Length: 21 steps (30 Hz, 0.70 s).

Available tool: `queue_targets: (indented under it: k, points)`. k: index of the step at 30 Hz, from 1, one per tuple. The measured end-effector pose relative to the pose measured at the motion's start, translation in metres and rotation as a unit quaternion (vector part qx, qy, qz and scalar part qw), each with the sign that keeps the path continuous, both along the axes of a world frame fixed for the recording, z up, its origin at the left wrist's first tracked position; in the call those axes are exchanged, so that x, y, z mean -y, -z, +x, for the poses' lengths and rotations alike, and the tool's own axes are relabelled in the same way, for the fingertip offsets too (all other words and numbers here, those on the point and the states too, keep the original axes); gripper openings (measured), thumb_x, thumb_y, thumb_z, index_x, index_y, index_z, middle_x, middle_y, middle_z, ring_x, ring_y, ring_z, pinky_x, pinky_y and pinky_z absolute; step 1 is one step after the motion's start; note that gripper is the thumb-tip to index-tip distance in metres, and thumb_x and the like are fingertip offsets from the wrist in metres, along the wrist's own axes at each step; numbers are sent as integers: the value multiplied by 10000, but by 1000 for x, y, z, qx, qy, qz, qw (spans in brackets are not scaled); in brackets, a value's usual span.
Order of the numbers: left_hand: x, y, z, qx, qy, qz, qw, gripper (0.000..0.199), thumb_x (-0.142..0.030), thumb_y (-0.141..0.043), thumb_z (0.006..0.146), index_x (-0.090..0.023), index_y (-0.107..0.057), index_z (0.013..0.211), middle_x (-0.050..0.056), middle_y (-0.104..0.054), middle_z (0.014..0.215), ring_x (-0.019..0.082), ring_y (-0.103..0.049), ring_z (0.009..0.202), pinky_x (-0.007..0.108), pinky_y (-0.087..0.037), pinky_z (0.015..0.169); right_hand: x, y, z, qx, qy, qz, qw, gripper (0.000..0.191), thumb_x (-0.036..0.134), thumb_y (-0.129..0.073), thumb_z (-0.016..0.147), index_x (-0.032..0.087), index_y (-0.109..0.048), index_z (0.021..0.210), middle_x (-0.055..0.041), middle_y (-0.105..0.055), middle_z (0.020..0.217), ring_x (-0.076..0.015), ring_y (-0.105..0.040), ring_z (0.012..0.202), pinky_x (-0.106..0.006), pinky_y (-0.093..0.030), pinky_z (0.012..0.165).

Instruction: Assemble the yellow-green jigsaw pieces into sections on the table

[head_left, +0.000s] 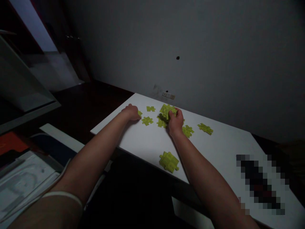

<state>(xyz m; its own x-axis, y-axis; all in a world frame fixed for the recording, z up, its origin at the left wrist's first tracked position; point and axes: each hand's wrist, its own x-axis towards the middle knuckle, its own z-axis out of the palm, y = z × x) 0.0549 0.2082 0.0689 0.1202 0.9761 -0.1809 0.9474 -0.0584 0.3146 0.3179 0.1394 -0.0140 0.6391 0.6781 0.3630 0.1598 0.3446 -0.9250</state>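
My right hand grips several yellow-green jigsaw puzzle pieces, thumb on top, just over the table. Beneath them lies another loose piece. At the table's left, my left hand is closed at a puzzle piece, mostly hidden by the fingers. Between the hands are two flat pieces, a far one and a nearer one. Right of my right wrist lie more pieces, partly covered by the hand. Near the front edge is a small pile of pieces.
The white table stands close to a grey wall with a socket strip. Farther right is another group of pieces. A blurred-out dark object lies at the right end. Boxes and an orange item sit at lower left.
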Motion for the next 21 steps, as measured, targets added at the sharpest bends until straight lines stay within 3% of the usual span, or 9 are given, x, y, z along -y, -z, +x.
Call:
queue_targets:
  k: [5, 9, 16, 21]
  points:
    - [-10, -7, 10, -50, 21, -29, 998, 921, -429, -1065, 699, -111, -830, 1531, 329, -760, 1616, 500, -770, 1449, 454, -653, 1160, 1, 0, -1, -9, -15, 4, 1000, 410, 521, -822, 880, 286, -757, 1210, -34, -786, 1155, -287, -758, 1113, -613, -652, 1181]
    - [-11, -7, 9, -30, 33, -36, 998, 762, -365, -1059, 663, -135, -886, 1369, 258, -887, 1362, 440, -856, 1256, 403, -670, 1048, 1, 2, 0, 1, -21, 5, 1000, 416, 538, -828, 879, 295, -752, 1207, -23, -763, 1138, -284, -739, 1116, -591, -659, 1154]
    - [-3, 6, -4, 113, 9, 17, 993, 461, -211, -1006, 647, -229, -842, 1077, 164, -880, 1119, 389, -822, 1101, 415, -640, 895, 2, 0, -3, 16, -33, -6, 999, 421, 533, -806, 894, 289, -737, 1229, -32, -771, 1165, -273, -731, 1131, -564, -641, 1158]
    - [-5, 5, -27, 257, -44, 41, 964, 235, -266, -956, 798, -241, -747, 903, 84, -769, 866, 283, -739, 879, 382, -588, 790, 3, -3, -3, -3, -39, -4, 999, 439, 573, -834, 894, 295, -730, 1217, -20, -763, 1143, -261, -731, 1095, -511, -667, 1087]
